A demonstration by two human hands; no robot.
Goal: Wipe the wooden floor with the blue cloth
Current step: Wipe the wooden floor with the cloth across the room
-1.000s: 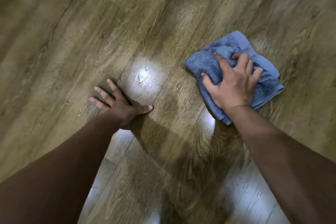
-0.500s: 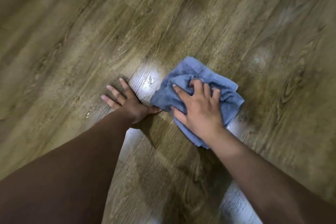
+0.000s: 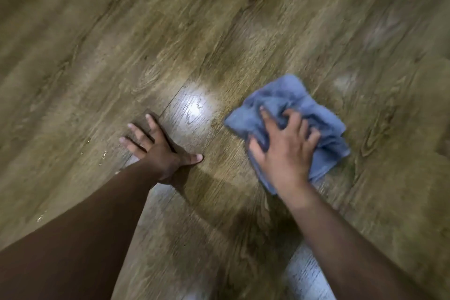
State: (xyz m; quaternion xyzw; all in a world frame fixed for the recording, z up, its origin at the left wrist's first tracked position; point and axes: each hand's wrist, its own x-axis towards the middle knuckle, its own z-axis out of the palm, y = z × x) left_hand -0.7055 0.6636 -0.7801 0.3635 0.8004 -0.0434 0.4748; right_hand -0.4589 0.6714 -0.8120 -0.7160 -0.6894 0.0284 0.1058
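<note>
While the right hand presses flat with spread fingers on the crumpled blue terry cloth, the left hand rests open on the brown wooden plank floor, well apart from it. Small shiny droplets just left of the left hand look unwiped, so I judge the wiping is not finished.
</note>
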